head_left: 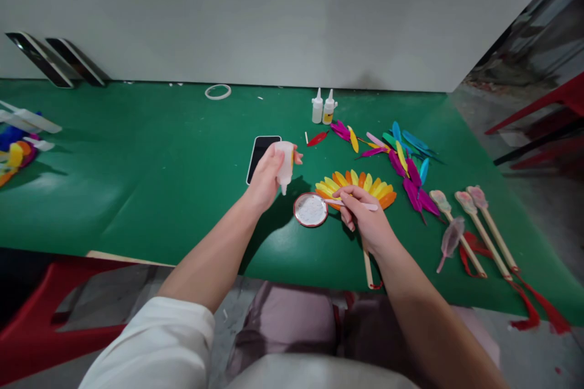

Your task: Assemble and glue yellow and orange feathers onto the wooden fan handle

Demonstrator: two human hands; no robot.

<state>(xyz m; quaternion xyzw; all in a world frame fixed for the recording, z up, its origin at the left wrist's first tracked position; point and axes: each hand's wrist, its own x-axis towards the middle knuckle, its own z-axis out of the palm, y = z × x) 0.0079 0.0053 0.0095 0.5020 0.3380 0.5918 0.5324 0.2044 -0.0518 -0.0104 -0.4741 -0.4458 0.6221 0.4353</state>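
My left hand (267, 176) is closed around a white squeeze bottle (285, 164), tipped with its nozzle pointing down. Just right of the nozzle and below it lies a round, shallow dish (311, 210) with a red rim and a whitish inside. In my right hand (362, 209) is a thin, pale stick (353, 203), pinched so that its tip reaches the dish's right edge. Behind that hand a fan of yellow and orange feathers (356, 181) lies spread, partly covered. Its wooden handle (367, 264) shows below my wrist.
A phone (263, 155) lies behind my left hand. Two small bottles (323, 109) stand near the wall. Loose coloured feathers (406, 164) are strewn to the right, beside several wooden-handled pieces (488, 228) with red tassels. A white ring (218, 92) lies farther back on the green table (137, 170).
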